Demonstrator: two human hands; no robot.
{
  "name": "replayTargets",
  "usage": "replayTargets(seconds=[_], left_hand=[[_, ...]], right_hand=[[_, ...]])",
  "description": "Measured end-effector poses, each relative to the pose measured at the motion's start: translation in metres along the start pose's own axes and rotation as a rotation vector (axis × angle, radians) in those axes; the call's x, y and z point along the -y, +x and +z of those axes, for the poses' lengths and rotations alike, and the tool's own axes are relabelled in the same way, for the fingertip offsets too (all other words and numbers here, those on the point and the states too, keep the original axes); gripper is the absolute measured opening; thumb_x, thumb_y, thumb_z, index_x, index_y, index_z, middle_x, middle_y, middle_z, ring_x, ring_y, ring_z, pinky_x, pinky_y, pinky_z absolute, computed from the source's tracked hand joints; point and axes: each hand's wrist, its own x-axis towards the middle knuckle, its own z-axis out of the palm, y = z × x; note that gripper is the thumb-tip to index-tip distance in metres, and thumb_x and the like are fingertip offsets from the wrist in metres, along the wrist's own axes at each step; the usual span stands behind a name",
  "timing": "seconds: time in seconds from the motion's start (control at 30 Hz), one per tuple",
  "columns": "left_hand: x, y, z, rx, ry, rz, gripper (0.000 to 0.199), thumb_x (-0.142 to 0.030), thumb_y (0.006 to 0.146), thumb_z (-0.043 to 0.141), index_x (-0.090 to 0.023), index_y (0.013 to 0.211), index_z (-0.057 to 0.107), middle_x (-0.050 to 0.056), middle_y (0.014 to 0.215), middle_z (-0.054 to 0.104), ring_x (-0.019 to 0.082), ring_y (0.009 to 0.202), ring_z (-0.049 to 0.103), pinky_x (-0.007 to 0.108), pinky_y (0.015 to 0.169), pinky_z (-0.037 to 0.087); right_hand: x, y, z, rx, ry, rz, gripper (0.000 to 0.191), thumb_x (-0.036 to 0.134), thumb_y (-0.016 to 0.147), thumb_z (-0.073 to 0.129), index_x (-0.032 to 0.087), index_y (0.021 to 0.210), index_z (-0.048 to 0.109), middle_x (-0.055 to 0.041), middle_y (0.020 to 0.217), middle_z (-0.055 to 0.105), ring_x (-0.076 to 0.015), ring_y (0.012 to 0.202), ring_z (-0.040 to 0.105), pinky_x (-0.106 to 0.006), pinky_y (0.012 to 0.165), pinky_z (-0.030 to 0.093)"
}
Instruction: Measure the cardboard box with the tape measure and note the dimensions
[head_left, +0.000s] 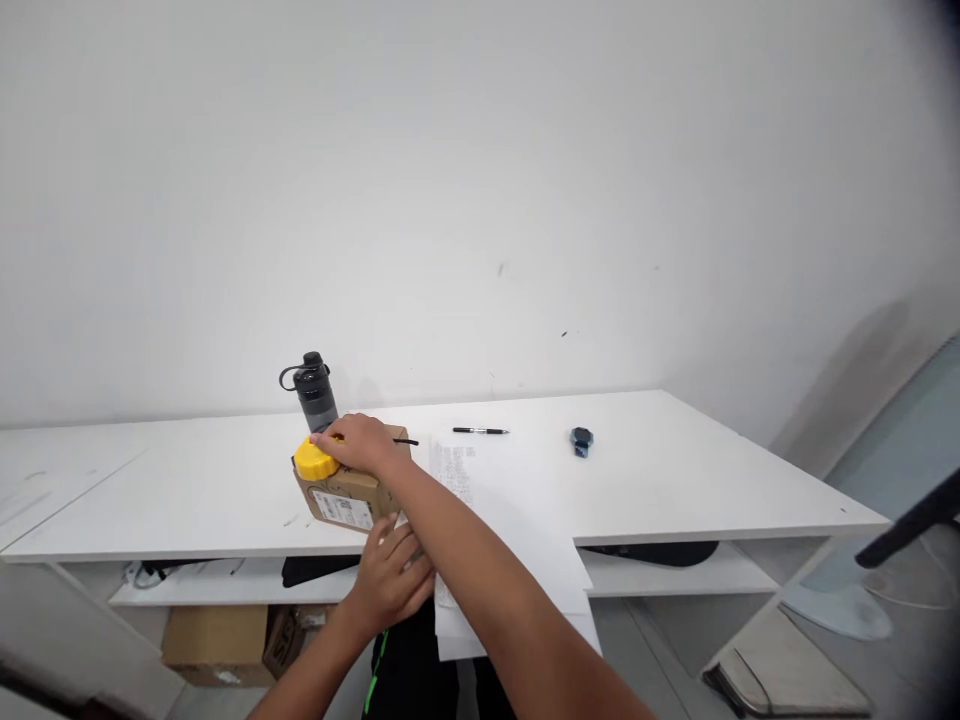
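A small brown cardboard box [364, 487] with a white label stands near the front edge of the white desk. On its top left lies a round yellow object [315, 459]. My right hand [356, 443] reaches across to it, its thumb and fingers closed on the yellow object. Beneath that forearm, my left hand [395, 575] is at the box's lower right corner, fingers bent; what they hold, if anything, is hidden. A thin black stick-like end [406, 441] sticks out to the right above the box.
Behind the box stands a dark bottle [315, 392]. White papers [517, 500] overhang the front edge; a pen [481, 431] and a dark watch-like item [581, 441] lie farther back. A larger carton [217, 640] sits below the shelf.
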Motion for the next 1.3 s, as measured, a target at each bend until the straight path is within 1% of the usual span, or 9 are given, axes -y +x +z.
replayTargets(seconds=[0.17, 0.23, 0.37, 0.6, 0.77, 0.87, 1.0, 1.13, 1.3], left_hand=[[0.038, -0.003, -0.022, -0.153, 0.332, -0.44, 0.05, -0.02, 0.084, 0.058, -0.026, 0.133, 0.052, 0.014, 0.135, 0.056, 0.032, 0.133, 0.044, 0.056, 0.111, 0.032], [0.061, -0.001, -0.031, -0.015, 0.406, -0.605, 0.05, -0.027, 0.09, 0.052, -0.022, 0.14, 0.047, 0.017, 0.145, 0.048, 0.035, 0.14, 0.036, 0.06, 0.113, 0.027], [0.089, 0.005, -0.036, 0.237, 0.341, -0.603, 0.054, -0.04, 0.094, 0.046, -0.018, 0.143, 0.046, 0.018, 0.152, 0.04, 0.034, 0.144, 0.032, 0.054, 0.113, 0.032], [0.085, 0.025, -0.032, 0.318, 0.376, -0.681, 0.052, -0.048, 0.093, 0.045, -0.022, 0.137, 0.054, 0.014, 0.154, 0.04, 0.032, 0.142, 0.038, 0.053, 0.116, 0.027], [0.055, 0.041, -0.023, 0.278, 0.395, -0.769, 0.059, -0.048, 0.092, 0.049, -0.02, 0.143, 0.048, 0.017, 0.16, 0.025, 0.04, 0.149, 0.015, 0.069, 0.114, 0.015], [0.014, 0.048, 0.001, 0.187, 0.268, -0.521, 0.055, -0.037, 0.091, 0.052, -0.014, 0.142, 0.047, 0.021, 0.159, 0.026, 0.039, 0.15, 0.009, 0.067, 0.114, 0.019], [-0.017, 0.065, 0.062, 0.469, -0.131, -0.187, 0.04, -0.028, 0.094, 0.047, -0.024, 0.133, 0.056, 0.01, 0.153, 0.043, 0.028, 0.148, 0.027, 0.049, 0.115, 0.034], [0.012, 0.081, 0.135, 0.787, -0.226, -0.475, 0.04, -0.03, 0.097, 0.039, -0.019, 0.129, 0.059, 0.012, 0.152, 0.044, 0.029, 0.147, 0.029, 0.051, 0.115, 0.032], [0.068, 0.081, 0.201, 0.81, -0.109, -0.878, 0.05, -0.026, 0.098, 0.028, -0.012, 0.143, 0.045, 0.015, 0.153, 0.041, 0.026, 0.147, 0.03, 0.044, 0.119, 0.026]], right_hand=[[-0.004, 0.002, 0.005, -0.019, -0.01, 0.034, 0.038, 0.057, 0.092, 0.049, 0.026, 0.093, 0.072, -0.0027, 0.095, 0.071, -0.0194, 0.088, 0.06, -0.028, 0.073, 0.039], [-0.005, 0.001, 0.006, -0.047, -0.028, 0.047, 0.034, 0.05, 0.093, 0.049, 0.024, 0.091, 0.071, -0.0033, 0.095, 0.072, -0.0199, 0.09, 0.061, -0.029, 0.075, 0.04], [-0.007, -0.002, 0.009, -0.168, -0.129, 0.105, 0.037, 0.039, 0.099, 0.04, 0.019, 0.094, 0.07, -0.0085, 0.097, 0.072, -0.0225, 0.092, 0.061, -0.034, 0.08, 0.04], [-0.004, -0.005, 0.012, -0.48, -0.144, 0.18, 0.028, 0.034, 0.1, 0.041, 0.02, 0.106, 0.065, -0.0088, 0.113, 0.066, -0.0238, 0.111, 0.054, -0.048, 0.11, 0.019], [-0.055, -0.002, -0.032, -0.518, -0.036, 0.369, 0.046, 0.028, 0.102, 0.017, 0.02, 0.123, 0.057, -0.0102, 0.13, 0.058, -0.0184, 0.12, 0.049, -0.036, 0.106, 0.027], [-0.111, -0.027, -0.064, -0.319, -0.126, 0.631, 0.056, 0.024, 0.1, 0.005, 0.016, 0.135, 0.047, -0.0152, 0.129, 0.058, -0.0196, 0.113, 0.054, -0.033, 0.095, 0.039], [-0.184, -0.095, -0.068, -0.189, -0.24, 0.753, 0.046, 0.022, 0.091, 0.038, 0.014, 0.135, 0.051, -0.0203, 0.126, 0.06, -0.0295, 0.119, 0.052, -0.046, 0.098, 0.037], [-0.219, -0.15, -0.045, -0.109, -0.34, 0.792, 0.045, 0.023, 0.093, 0.037, 0.018, 0.135, 0.052, -0.0166, 0.139, 0.054, -0.0316, 0.137, 0.034, -0.059, 0.111, 0.014], [-0.236, -0.151, -0.033, -0.153, -0.624, 0.704, 0.041, 0.019, 0.093, 0.032, 0.01, 0.119, 0.063, -0.0202, 0.118, 0.061, -0.0328, 0.119, 0.044, -0.056, 0.111, 0.009]])
